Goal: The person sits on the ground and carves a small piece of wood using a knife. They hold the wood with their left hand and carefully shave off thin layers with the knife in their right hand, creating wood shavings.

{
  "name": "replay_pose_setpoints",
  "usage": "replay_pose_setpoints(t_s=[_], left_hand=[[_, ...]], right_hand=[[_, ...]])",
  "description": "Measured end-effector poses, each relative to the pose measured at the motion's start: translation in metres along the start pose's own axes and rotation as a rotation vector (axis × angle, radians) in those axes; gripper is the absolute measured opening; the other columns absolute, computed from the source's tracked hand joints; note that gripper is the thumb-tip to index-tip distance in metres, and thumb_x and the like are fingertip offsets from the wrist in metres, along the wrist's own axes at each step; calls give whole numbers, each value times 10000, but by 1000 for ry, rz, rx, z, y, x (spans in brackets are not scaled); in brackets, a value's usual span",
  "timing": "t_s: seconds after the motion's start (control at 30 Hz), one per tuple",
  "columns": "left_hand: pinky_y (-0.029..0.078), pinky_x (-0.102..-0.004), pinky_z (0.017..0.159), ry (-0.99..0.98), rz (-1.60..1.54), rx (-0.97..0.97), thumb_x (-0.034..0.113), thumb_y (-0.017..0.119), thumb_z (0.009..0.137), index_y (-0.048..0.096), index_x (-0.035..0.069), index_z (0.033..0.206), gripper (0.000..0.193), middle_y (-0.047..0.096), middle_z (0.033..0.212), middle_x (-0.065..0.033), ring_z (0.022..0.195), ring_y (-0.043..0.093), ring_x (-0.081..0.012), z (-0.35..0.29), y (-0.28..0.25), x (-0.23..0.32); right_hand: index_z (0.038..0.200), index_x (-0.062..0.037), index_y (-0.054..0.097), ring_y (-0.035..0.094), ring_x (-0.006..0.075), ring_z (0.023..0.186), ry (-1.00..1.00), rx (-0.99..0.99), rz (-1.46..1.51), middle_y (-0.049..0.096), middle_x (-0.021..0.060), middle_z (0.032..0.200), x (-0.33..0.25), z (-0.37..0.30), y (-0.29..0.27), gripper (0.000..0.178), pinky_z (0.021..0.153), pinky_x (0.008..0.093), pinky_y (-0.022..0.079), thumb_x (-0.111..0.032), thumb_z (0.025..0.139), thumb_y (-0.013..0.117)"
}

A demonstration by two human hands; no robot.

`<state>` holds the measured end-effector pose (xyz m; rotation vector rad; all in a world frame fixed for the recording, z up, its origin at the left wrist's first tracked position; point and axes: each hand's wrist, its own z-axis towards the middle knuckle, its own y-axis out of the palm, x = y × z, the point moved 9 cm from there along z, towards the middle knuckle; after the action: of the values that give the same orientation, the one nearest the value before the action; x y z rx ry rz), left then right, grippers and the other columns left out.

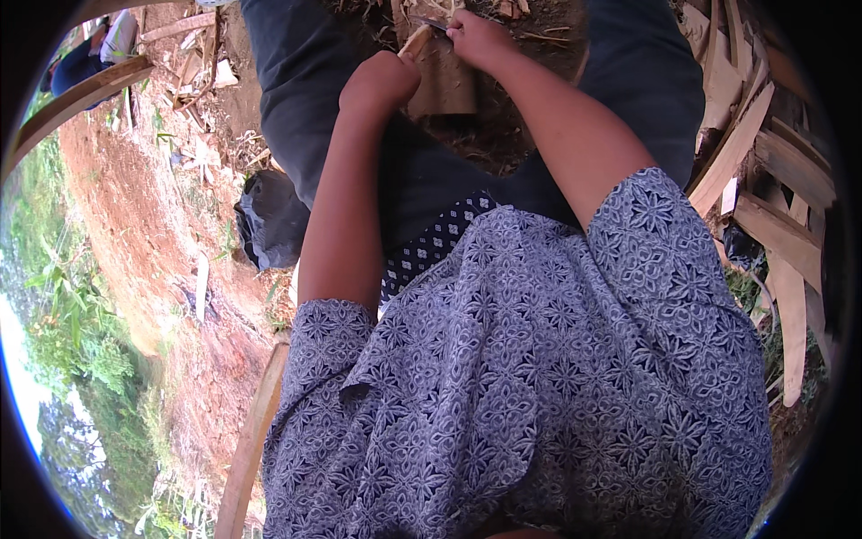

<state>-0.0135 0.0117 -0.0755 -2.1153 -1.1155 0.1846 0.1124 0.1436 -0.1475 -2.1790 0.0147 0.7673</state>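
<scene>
Near the top of the head view, my left hand (pixel 381 83) is closed round a short piece of pale wood (pixel 416 41). To its right, my right hand (pixel 480 40) is closed with what looks like a knife (pixel 432 22) in its fingers. The thin dark blade points left, close to the far end of the wood; whether they touch cannot be made out. Below the hands, between my legs, stands a wooden block (pixel 444 94). The knife's handle is hidden in my fingers.
Split wood pieces (pixel 779 234) are heaped at my right. A black plastic bag (pixel 269 220) lies beside my left leg. Long curved boards (pixel 76 103) rest at the left, with wood scraps on reddish soil (pixel 135 225). A person (pixel 90 58) is partly visible at the far left.
</scene>
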Motion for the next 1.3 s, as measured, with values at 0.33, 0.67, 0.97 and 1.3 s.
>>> replay_pose_setpoints(t_s=[0.33,0.67,0.97,1.3], left_hand=[[520,-469,892,86,-156,146,386,465,987,749,22,1016,464,719,984,-251,978,682,-432,3,-3,-4],[512,-436,901,152,-234,140,376,451,1002,738,34,1040,448,730,985,-210,992,694,-366,13,16,4],[514,-487,892,112,-154,175,362,454,997,721,28,1017,429,719,982,-224,995,674,-410,1,15,9],[520,-526,876,86,-96,199,364,460,996,698,18,1030,422,702,978,-258,981,662,-449,-16,8,18]], right_hand=[[1121,-193,630,674,304,1057,45,8,132,707,108,1090,-10,-9,-15,212,899,450,522,-343,991,557],[1089,-173,638,686,279,945,-67,-143,72,705,94,978,-10,-18,-27,197,802,455,522,-323,975,580],[1137,-174,618,684,327,867,-89,35,-104,698,117,907,-23,-22,-27,222,770,457,523,-334,989,581],[1231,-100,619,667,369,997,373,-293,135,688,210,1093,-32,-9,-25,281,847,484,514,-227,988,558]])
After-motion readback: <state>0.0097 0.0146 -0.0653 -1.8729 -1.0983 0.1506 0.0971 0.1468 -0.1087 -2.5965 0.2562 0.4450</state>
